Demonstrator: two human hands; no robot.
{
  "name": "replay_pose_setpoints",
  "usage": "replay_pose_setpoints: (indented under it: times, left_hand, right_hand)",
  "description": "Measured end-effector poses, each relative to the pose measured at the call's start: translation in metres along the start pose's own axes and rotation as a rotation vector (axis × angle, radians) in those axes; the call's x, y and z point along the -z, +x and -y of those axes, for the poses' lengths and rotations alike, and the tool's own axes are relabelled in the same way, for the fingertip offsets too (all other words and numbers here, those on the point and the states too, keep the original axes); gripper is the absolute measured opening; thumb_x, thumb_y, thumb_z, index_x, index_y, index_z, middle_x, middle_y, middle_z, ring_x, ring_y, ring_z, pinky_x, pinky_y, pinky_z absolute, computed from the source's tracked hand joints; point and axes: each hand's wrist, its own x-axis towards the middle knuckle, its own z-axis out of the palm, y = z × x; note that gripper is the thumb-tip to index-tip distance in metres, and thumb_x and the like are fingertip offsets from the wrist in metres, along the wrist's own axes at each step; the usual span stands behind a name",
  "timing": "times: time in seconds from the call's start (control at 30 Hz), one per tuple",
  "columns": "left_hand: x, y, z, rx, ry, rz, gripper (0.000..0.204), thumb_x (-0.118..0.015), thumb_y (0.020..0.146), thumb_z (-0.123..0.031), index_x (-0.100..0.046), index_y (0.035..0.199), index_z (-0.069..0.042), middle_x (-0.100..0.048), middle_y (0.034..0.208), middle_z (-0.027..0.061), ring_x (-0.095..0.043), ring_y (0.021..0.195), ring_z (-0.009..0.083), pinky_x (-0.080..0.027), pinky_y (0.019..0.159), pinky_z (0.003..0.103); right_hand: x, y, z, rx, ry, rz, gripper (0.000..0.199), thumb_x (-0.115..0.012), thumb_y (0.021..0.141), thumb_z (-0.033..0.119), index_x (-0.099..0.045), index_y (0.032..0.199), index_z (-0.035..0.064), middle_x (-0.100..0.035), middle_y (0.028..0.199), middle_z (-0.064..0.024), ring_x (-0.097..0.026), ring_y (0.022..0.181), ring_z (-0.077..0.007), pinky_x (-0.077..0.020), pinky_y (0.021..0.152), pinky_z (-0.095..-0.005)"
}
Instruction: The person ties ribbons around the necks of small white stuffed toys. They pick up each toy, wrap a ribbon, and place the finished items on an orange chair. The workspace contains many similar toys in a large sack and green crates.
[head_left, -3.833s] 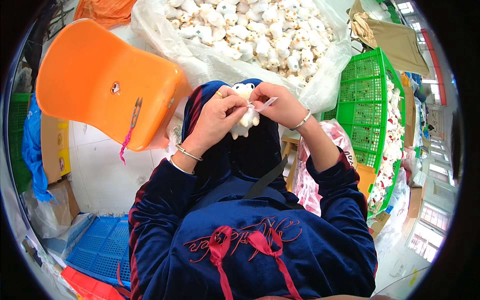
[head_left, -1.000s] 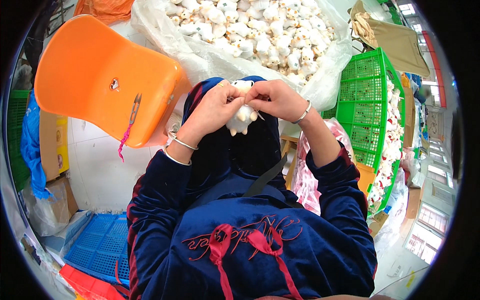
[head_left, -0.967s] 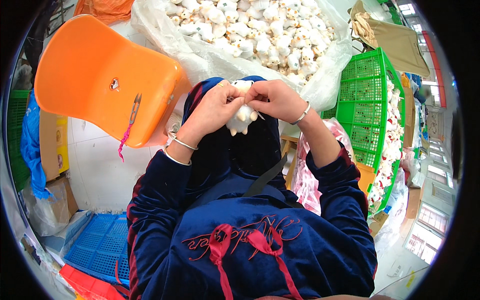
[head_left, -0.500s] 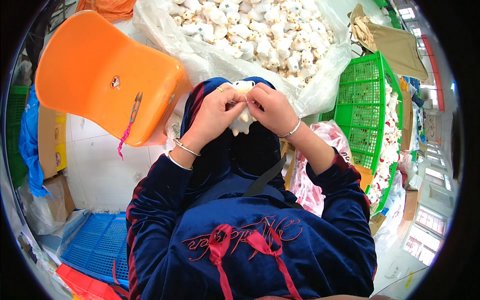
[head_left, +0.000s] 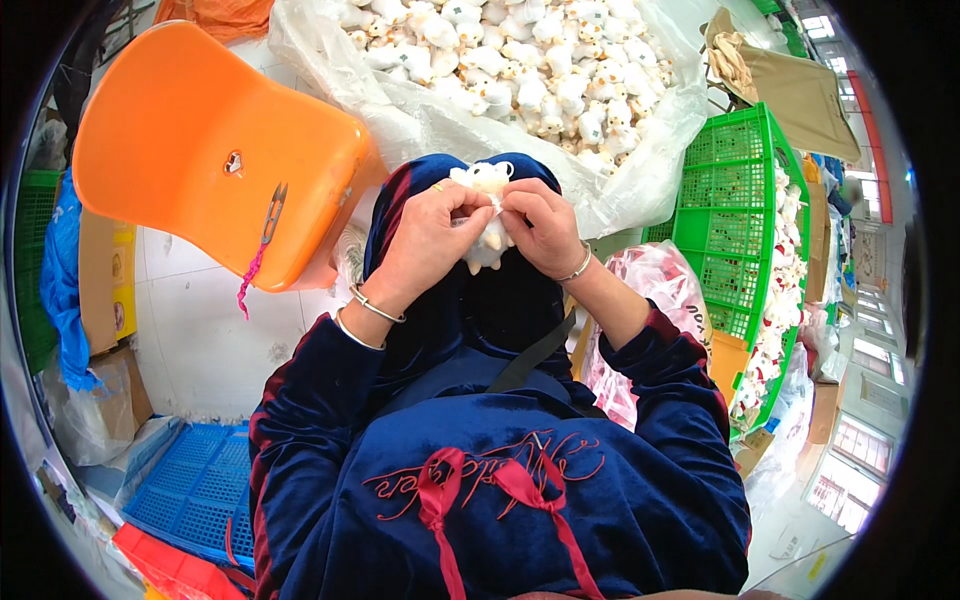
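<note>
A small white plush toy (head_left: pixel 485 247) with cream-coloured tips rests on my lap between my knees, its head facing away from me. My left hand (head_left: pixel 432 225) has its thumb and index finger pinched together at the toy's neck. From the other side my right hand (head_left: pixel 541 228) pinches at the same spot. Between the fingertips shows a thin white strip (head_left: pixel 496 204); whether it is thread or ribbon I cannot tell. Fingers cover part of the toy's middle.
Beyond my knees lies a large clear plastic bag (head_left: pixel 420 105) heaped with similar plush toys (head_left: pixel 540 70). Thread snips (head_left: pixel 273 215) with a pink cord lie on the orange chair (head_left: pixel 215 130) at left. Green crates (head_left: pixel 715 210) stand at right, a blue crate (head_left: pixel 190 490) at lower left.
My right hand has turned and drawn in slightly, lower beside the toy. More of the toy's head shows now. My left hand still pinches at the neck.
</note>
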Motion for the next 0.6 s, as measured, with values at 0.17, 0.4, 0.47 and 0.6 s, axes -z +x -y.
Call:
replay_pose_setpoints:
  times: [0.17,0.4,0.47,0.6]
  left_hand:
    - [0.0069,0.0032,-0.0017,0.029,0.032,0.074,0.018,-0.073,0.091,-0.013,-0.072,0.100,0.002,-0.072,0.094,0.0124,-0.071,0.082,0.0190,-0.056,0.076,0.029]
    - [0.0051,0.0035,-0.0012,0.005,0.041,0.080,0.016,-0.072,0.091,-0.011,-0.073,0.102,0.002,-0.072,0.092,0.0102,-0.070,0.082,0.0166,-0.055,0.076,0.028]
    - [0.0058,0.0031,-0.0001,-0.010,0.061,0.088,0.016,-0.072,0.092,-0.008,-0.073,0.105,0.002,-0.073,0.093,0.0077,-0.068,0.082,0.0111,-0.055,0.076,0.025]
    - [0.0077,0.0043,-0.0012,-0.032,0.007,0.078,0.017,-0.072,0.092,-0.010,-0.073,0.104,0.002,-0.074,0.093,0.0108,-0.070,0.082,0.0168,-0.055,0.075,0.028]
  right_hand:
    - [-0.0014,0.0005,0.0012,0.026,-0.007,-0.001,0.022,-0.073,0.081,-0.005,-0.060,0.097,0.0027,-0.066,0.093,-0.0127,-0.066,0.074,-0.0283,-0.0540,0.064,-0.0338]
    - [-0.0030,0.0004,0.0066,-0.046,0.032,-0.009,0.024,-0.072,0.079,-0.006,-0.057,0.094,0.0028,-0.064,0.090,-0.0134,-0.064,0.071,-0.0287,-0.0529,0.060,-0.0338]
    - [-0.0030,0.0000,0.0069,-0.058,0.040,-0.014,0.023,-0.072,0.079,-0.006,-0.057,0.094,0.0027,-0.064,0.090,-0.0134,-0.064,0.071,-0.0287,-0.0529,0.060,-0.0339]
    - [-0.0014,0.0014,0.0079,-0.046,0.030,-0.001,0.023,-0.072,0.080,-0.006,-0.057,0.094,0.0024,-0.064,0.091,-0.0138,-0.065,0.072,-0.0293,-0.0533,0.062,-0.0344]
